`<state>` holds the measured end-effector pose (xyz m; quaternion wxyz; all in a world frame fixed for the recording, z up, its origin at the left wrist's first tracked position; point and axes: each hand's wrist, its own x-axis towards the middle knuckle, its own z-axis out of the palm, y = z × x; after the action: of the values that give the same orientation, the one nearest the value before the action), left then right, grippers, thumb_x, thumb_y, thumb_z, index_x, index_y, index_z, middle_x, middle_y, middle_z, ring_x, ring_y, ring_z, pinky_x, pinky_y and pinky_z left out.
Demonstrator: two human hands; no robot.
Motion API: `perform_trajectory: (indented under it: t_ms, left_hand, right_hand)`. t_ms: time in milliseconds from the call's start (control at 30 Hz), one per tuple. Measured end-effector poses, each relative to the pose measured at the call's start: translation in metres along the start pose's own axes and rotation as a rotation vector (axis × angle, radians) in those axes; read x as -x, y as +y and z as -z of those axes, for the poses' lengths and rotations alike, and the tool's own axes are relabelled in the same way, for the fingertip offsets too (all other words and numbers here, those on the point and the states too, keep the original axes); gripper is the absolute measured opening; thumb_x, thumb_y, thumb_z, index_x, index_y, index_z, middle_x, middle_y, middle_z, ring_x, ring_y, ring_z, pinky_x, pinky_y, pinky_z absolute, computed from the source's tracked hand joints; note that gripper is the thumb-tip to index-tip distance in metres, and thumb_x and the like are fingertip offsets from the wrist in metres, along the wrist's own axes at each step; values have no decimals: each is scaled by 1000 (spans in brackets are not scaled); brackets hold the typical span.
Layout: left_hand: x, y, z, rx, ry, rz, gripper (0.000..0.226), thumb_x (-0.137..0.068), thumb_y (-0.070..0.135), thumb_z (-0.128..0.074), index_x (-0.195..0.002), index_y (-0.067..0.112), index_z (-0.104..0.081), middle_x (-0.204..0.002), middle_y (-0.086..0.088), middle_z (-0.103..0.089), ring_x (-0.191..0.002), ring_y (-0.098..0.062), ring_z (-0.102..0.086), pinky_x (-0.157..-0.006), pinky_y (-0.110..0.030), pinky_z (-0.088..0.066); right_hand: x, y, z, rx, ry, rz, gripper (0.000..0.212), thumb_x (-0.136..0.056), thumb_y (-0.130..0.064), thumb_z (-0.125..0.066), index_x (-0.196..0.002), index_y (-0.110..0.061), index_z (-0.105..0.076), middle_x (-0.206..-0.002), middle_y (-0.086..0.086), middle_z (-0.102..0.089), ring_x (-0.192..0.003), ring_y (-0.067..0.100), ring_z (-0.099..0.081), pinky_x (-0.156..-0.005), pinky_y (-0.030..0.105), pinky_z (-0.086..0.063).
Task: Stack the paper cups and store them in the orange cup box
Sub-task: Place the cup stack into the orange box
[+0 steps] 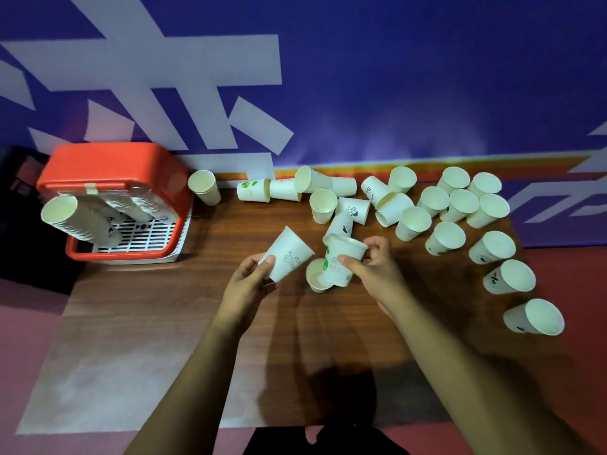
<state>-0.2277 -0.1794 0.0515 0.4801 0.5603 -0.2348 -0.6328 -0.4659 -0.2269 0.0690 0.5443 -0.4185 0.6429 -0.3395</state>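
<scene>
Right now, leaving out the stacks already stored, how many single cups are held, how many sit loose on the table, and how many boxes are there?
Held cups: 2, the left-hand cup and the right-hand cup
Loose cups on the table: 22
Orange cup box: 1
Total: 25

Staged tabletop set-up, not a lived-in room.
A small wooden table (pixel 138 323) stands against a purple printed backdrop (pixel 394 77) with large white lettering, on a pink floor (pixel 29 326); no household or shop fittings show.
</scene>
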Motion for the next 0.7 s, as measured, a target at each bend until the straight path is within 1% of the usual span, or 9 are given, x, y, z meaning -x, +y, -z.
perform_trajectory:
  t_ms: [100,167,267,367,433,500,533,600,700]
  left_hand:
    - [-2,-2,9,45,31,-6,30,-82,32,-70,-105,13,-62,-104,-12,-71,-84,-17,-67,-77,-32,-48]
    - [-4,-4,13,77,44,-6,28,-82,29,-70,-104,14,-62,-107,-14,-70,-88,-21,-66,-77,-32,-48]
    - [-4,-7,20,98,66,3,28,-81,29,-70,-104,14,-62,-108,-15,-71,-94,-25,-64,-83,-37,-47]
    - [-6,-7,24,118,56,15,29,-82,29,-69,-106,14,-62,-108,-15,-73,-97,-26,-65,-88,-39,-47]
    - [-8,-7,24,124,53,23,28,-82,29,-69,-105,14,-61,-108,-15,-72,-95,-26,-65,-87,-39,-48]
    - [-11,-8,24,117,41,29,28,-82,27,-71,-105,14,-60,-108,-15,-71,-94,-24,-66,-85,-37,-50]
    - [-12,-9,23,110,27,31,27,-83,24,-73,-105,13,-60,-108,-14,-70,-94,-24,-67,-83,-36,-52]
    - [-13,-11,19,74,-11,32,25,-86,22,-75,-105,12,-61,-106,-10,-71,-93,-21,-69,-79,-32,-54]
    - [-16,-15,7,-46,-101,14,31,-86,27,-71,-112,13,-63,-106,-5,-72,-96,-18,-68,-81,-31,-55]
  right_hand:
    - [-7,4,-8,74,-72,21,79,-75,-18,-82,-138,-29,-36,-126,-6,-55,-110,11,-60,-89,31,-53]
    - [-11,7,-17,224,-67,84,84,-75,-18,-81,-145,-26,-36,-131,-6,-49,-117,12,-52,-97,31,-46]
    - [-16,20,-31,463,-67,211,79,-75,-20,-80,-143,-21,-40,-140,-1,-42,-126,16,-44,-96,25,-39]
    - [-17,38,-39,651,-65,291,81,-75,-20,-81,-143,-18,-39,-145,5,-40,-129,23,-45,-101,32,-43]
    - [-17,49,-40,764,-92,336,86,-71,-23,-84,-144,-16,-39,-147,6,-39,-132,26,-44,-105,37,-42]
    - [-16,55,-38,813,-127,333,98,-68,-31,-87,-148,-17,-32,-152,4,-34,-137,25,-38,-111,36,-37]
    - [-15,55,-37,782,-129,301,103,-68,-35,-87,-151,-19,-29,-155,1,-31,-140,22,-34,-112,32,-32]
    - [-12,45,-36,602,-124,195,96,-74,-40,-82,-152,-23,-28,-156,-5,-30,-140,13,-32,-109,25,-28]
    - [-6,21,-36,90,-146,27,77,-81,-48,-72,-146,-23,-40,-143,-4,-51,-126,8,-51,-107,30,-40]
